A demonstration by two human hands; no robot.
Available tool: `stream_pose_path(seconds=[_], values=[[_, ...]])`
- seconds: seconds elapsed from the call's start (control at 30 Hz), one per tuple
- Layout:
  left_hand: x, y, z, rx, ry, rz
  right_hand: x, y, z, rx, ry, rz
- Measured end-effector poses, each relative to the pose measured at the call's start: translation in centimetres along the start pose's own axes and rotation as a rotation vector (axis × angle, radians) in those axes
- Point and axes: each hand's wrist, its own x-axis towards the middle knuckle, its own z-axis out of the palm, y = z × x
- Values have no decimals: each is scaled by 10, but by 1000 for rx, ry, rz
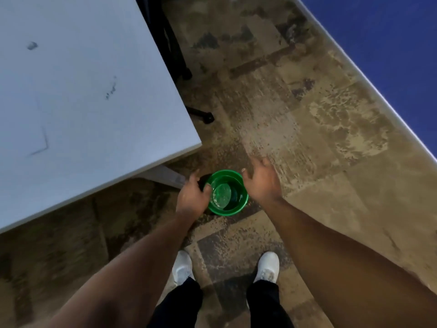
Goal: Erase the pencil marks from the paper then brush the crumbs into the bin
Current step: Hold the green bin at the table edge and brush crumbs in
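A small green bin (pixel 238 204) stands on the carpet just past the corner of the white table (pixel 142 102). My left hand (pixel 192 197) grips the bin's left rim, with fingers curled over the edge. My right hand (pixel 261 182) hovers at the right rim with fingers spread; its thumb is close to the rim. A white sheet of paper (pixel 28 136) lies on the table, hard to tell from the tabletop apart from one corner. Dark specks (pixel 111 89) lie on the table beyond the paper. A small grey lump (pixel 32 45) sits farther back.
My white shoes (pixel 182 267) stand on the patterned carpet below the bin. A black chair base with castors (pixel 203 114) is beside the table's far edge. A blue wall (pixel 383 43) with a white skirting runs along the right.
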Motion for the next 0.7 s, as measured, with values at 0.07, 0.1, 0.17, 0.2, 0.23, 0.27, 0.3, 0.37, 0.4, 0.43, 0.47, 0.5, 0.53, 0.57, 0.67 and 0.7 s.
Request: stream_pose_path(seconds=[0.07, 0.1, 0.17, 0.2, 0.23, 0.27, 0.3, 0.37, 0.4, 0.43, 0.47, 0.5, 0.53, 0.57, 0.67, 0.7], values=[[18, -14, 32, -9, 6, -46, 10, 25, 20, 6, -27, 13], [27, -22, 49, -4, 11, -70, 17, 37, 32, 2, -37, 12], [45, -38, 75, -6, 32, -140, 29, 56, 55, -9, -54, 21], [54, -49, 89, -18, 48, -176, 35, 66, 69, -5, -62, 33], [62, -61, 102, -34, 60, -213, 40, 77, 84, 4, -68, 51], [71, -72, 114, -49, 69, -250, 46, 88, 101, 12, -74, 72], [80, -83, 125, -55, 71, -284, 50, 98, 117, 14, -82, 95], [96, -108, 146, -50, 70, -324, 58, 116, 149, 17, -98, 143], [103, -120, 157, -49, 68, -345, 61, 124, 165, 22, -104, 167], [111, -132, 168, -58, 64, -368, 64, 133, 182, 26, -113, 193], [118, -142, 177, -87, 49, -391, 66, 140, 196, 26, -125, 224], [123, -151, 186, -128, 27, -402, 68, 146, 208, 15, -140, 261], [128, -161, 196, -169, 6, -405, 69, 153, 222, 2, -150, 292], [132, -171, 206, -207, -12, -412, 69, 160, 234, -8, -155, 319], [145, -192, 230, -298, -41, -441, 71, 178, 268, 12, -187, 370], [149, -198, 237, -323, -33, -446, 71, 183, 278, 24, -197, 388]])
